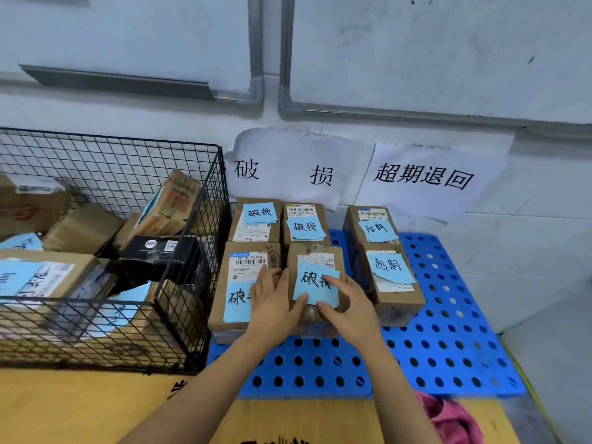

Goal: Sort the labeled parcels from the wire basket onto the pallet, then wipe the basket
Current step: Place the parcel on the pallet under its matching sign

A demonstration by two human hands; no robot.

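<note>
Brown parcel (296, 256), blue handwritten note (315, 283), white label (317, 259).

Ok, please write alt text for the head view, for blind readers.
The left hand and right hand hold a brown parcel with a blue note on a blue pallet among five other parcels; a wire basket beside it holds more.
</note>
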